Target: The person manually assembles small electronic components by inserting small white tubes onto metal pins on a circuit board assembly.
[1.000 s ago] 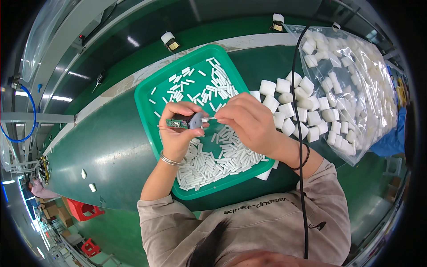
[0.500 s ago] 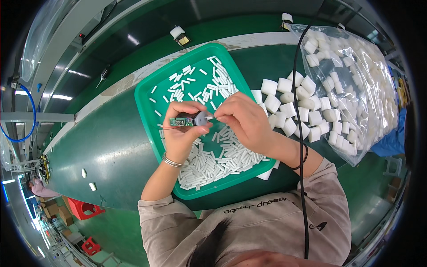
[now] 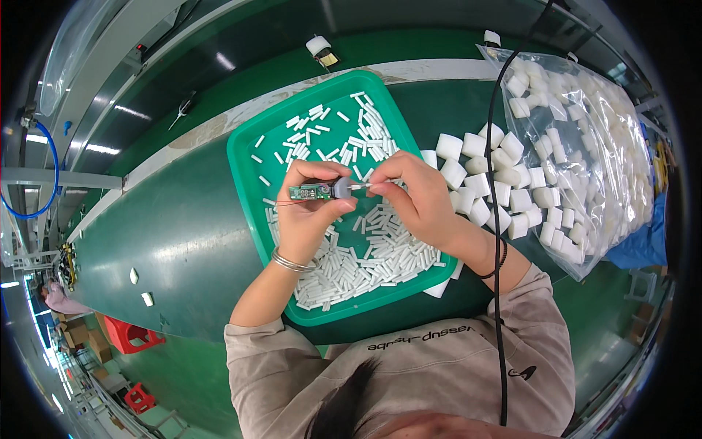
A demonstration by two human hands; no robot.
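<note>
Over the green tray (image 3: pixel 245 183), my left hand (image 3: pixel 307 216) is closed round a small black electronic device (image 3: pixel 318 192) with an exposed green circuit board and a round grey end. A thin red wire trails from the device toward my left wrist. My right hand (image 3: pixel 413 197) is closed in a pinch on a thin white stick (image 3: pixel 358 187) at the grey end. The stick stands out from the middle of that end, and my fingertips hide its far tip. Loose white sticks (image 3: pixel 344 274) lie heaped in the tray beneath both hands.
White foam-like blocks (image 3: pixel 479 186) are piled right of the tray, beside a clear plastic bag (image 3: pixel 585 146) full of more. A black cable (image 3: pixel 496 293) hangs down past my right forearm. Beyond the pale table edge, a white-topped device (image 3: pixel 320 50) sits on a green strip.
My right fingers have drawn slightly away from the device's grey end, so more of the white stick shows. Both hands have shifted a little right. The white-topped device behind has moved right.
</note>
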